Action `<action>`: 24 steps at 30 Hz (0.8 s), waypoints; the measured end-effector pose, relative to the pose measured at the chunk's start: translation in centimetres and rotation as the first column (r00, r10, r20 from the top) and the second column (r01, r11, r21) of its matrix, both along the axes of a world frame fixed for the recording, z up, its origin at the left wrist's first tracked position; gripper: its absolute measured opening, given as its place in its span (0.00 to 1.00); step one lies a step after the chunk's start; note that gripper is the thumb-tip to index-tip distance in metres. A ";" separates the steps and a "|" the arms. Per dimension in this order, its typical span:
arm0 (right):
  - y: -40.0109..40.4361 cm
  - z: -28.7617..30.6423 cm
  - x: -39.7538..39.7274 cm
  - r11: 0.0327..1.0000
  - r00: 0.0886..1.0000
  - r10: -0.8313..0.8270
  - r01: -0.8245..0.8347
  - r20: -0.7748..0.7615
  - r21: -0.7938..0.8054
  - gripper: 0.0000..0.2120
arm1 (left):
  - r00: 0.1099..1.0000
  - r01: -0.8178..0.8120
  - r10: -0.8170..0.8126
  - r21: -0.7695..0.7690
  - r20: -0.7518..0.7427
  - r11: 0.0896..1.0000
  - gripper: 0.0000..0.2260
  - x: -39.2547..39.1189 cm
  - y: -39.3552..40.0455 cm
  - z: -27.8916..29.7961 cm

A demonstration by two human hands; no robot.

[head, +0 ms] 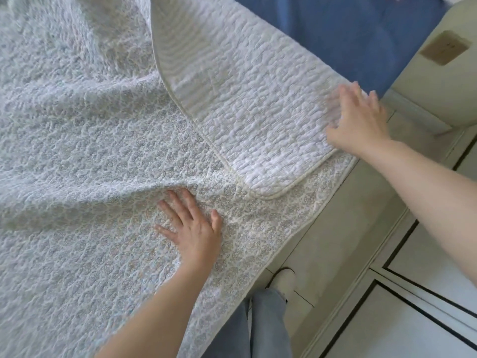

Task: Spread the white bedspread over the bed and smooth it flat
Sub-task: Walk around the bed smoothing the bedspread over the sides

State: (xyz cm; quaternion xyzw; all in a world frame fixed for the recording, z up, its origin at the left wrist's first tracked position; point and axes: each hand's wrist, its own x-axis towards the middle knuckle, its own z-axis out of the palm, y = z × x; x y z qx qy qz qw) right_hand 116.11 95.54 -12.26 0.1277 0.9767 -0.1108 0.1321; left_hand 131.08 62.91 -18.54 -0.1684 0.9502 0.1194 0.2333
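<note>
The white quilted bedspread (77, 156) covers most of the bed, with creases running across its middle. One corner flap (247, 99) is folded back on top, plain white underside up, its piped rounded corner near the bed's edge. My left hand (192, 228) lies flat on the patterned surface with fingers spread, just below that folded corner. My right hand (358, 120) rests on the right edge of the folded flap, fingers apart and slightly blurred. It holds nothing that I can see.
A blue sheet (361, 40) shows at the top right where the bedspread is folded off. The cream bed frame (348, 223) runs along the right. My jeans leg and white shoe (281, 279) stand beside it on light floor tiles (426, 319) with dark lines.
</note>
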 end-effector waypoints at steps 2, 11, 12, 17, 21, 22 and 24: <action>-0.6 0.2 1.6 0.934 0.926 -0.297 0.232 -0.231 -0.271 0.36 | 1.000 -0.001 0.001 -0.009 -0.006 1.000 0.35 0.1 -0.7 -0.1; -4.6 -1.9 12.5 -0.101 0.452 -0.522 0.810 0.723 -0.578 0.39 | 0.933 0.361 -0.361 0.039 -0.017 0.932 0.44 4.8 2.1 2.6; -5.2 -1.9 12.8 -0.093 0.490 -0.498 0.790 0.716 -0.606 0.37 | 0.881 0.473 -0.472 0.031 -0.029 0.881 0.47 6.2 2.8 2.7; -5.6 -1.2 12.7 -0.067 0.535 -0.508 0.757 0.675 -0.650 0.09 | 0.842 0.538 -0.538 0.005 0.027 0.843 0.51 8.5 5.6 1.2; -3.0 -0.5 13.2 0.059 0.621 -0.502 0.719 0.602 -0.692 0.06 | 0.856 0.515 -0.515 0.117 -0.034 0.849 0.39 9.7 6.9 2.3; -2.5 -0.6 13.4 0.064 0.626 -0.501 0.716 0.598 -0.695 0.06 | 0.847 0.531 -0.528 0.164 -0.062 0.832 0.42 10.4 7.0 2.6; -2.2 -1.5 14.1 0.069 0.609 -0.495 0.739 0.620 -0.671 0.08 | 0.845 0.531 -0.529 0.242 -0.076 0.812 0.42 11.7 6.8 3.3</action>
